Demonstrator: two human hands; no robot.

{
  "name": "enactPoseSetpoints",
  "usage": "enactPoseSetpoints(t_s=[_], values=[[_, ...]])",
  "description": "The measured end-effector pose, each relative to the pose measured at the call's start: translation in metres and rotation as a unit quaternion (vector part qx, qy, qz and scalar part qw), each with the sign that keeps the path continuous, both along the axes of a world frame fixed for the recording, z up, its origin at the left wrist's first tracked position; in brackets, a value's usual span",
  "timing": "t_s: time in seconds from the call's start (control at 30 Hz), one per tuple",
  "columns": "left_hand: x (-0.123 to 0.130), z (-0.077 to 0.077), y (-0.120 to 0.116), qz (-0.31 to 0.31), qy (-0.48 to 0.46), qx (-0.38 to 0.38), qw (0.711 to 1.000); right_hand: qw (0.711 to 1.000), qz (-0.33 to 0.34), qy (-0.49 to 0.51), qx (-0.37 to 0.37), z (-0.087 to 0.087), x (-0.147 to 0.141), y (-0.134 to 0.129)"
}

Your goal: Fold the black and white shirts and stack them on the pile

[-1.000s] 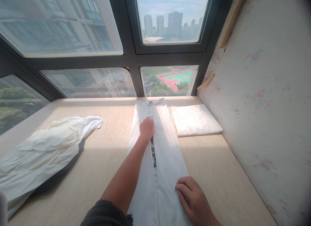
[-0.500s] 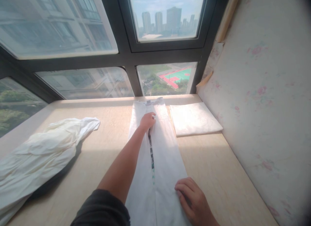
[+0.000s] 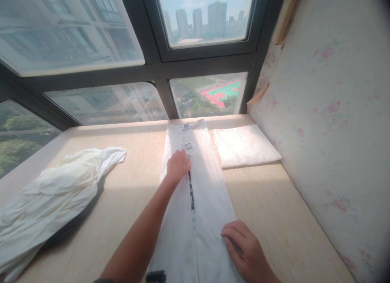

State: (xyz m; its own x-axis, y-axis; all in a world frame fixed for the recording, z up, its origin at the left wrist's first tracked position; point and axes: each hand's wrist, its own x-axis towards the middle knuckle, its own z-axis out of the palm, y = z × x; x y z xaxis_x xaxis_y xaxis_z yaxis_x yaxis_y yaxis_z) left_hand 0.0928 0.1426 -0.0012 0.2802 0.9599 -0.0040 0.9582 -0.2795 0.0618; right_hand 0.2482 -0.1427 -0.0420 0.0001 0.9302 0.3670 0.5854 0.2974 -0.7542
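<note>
Home, by the look of it: a room corner beside windows. Wallpaper [image 3: 329, 153] with small pink flowers, torn and lifting near the dark window frame [image 3: 109, 76]. Pale wood-grain top [image 3: 134, 218] running up to the glass, with white clothes [image 3: 210, 185] laid on it. Upper floor: a sports court [image 3: 224, 94] and treetops [image 3: 22, 124] seen from above, a building [image 3: 82, 35] with rows of windows close by, towers [image 3: 197, 22] far off. Daylight. Exact room type unclear.

Hands [image 3: 178, 166] on folded white garment [image 3: 210, 197]; window frame [image 3: 195, 65] beyond.
</note>
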Motion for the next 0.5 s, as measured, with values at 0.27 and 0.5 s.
enactPoseSetpoints(t_s=[0.27,0.5], values=[[0.013,-0.004,-0.005,-0.018,0.036,0.031,0.999,1.0,0.011,-0.017,0.002,-0.009,0.001,-0.002],[0.005,-0.008,-0.01,-0.016,0.043,0.043,0.998,0.999,0.015,-0.031,0.013,-0.013,0.003,-0.003]])
